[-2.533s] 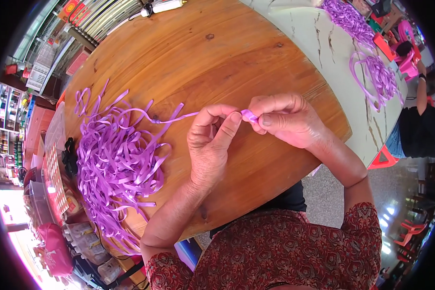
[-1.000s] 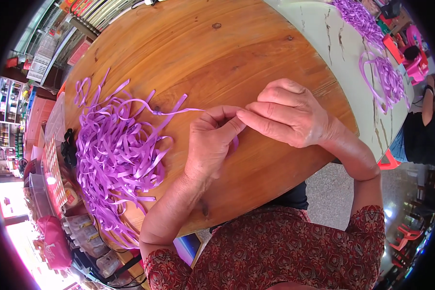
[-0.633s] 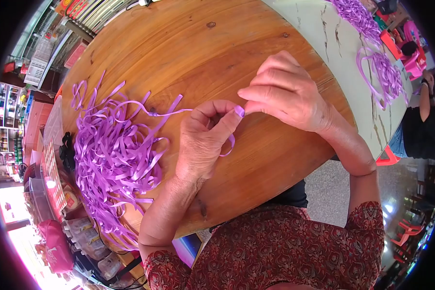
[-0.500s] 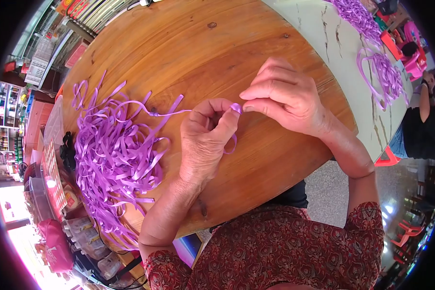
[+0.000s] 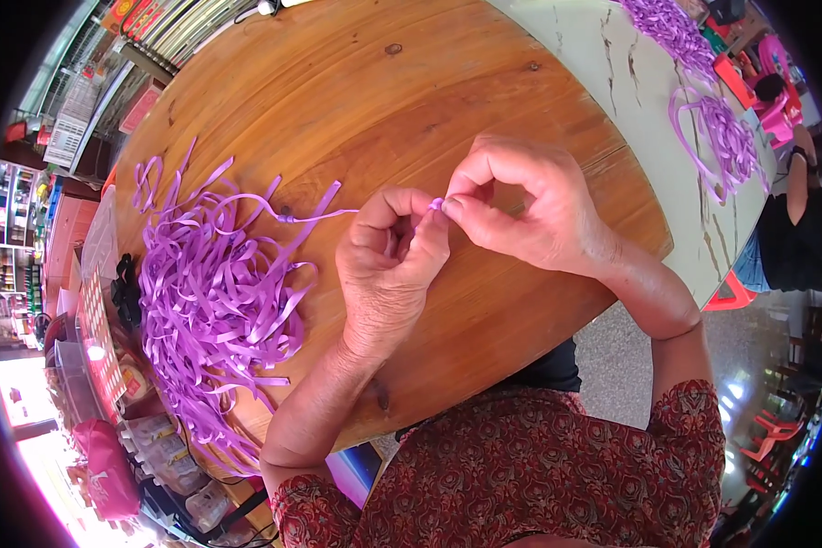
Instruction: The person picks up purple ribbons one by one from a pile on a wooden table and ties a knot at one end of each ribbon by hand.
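Observation:
A narrow purple ribbon point(image 5: 324, 216) runs over the table into my left hand point(image 5: 385, 265), with a small knot in it left of the hand. My left thumb and index finger are closed on this ribbon, and a small loop of it shows at the fingertips. My right hand point(image 5: 543, 205) pinches the same bit of ribbon, thumb and index finger pressed together right beside the left fingertips. The rest of the ribbon is hidden behind my hands. A big tangled pile of purple ribbons point(image 5: 215, 292) lies left of my left hand.
Both hands are above a round wooden table point(image 5: 484, 320). A white marbled table point(image 5: 603, 55) adjoins it at right, bearing more purple ribbons point(image 5: 717, 137). Past it a person in black point(image 5: 790, 247) is partly seen. A pink bag point(image 5: 105, 470) and clear containers point(image 5: 164, 447) crowd the left edge.
My right hand has come down, its thumb and index finger closing on the ribbon at my left fingertips. The left hand has barely moved.

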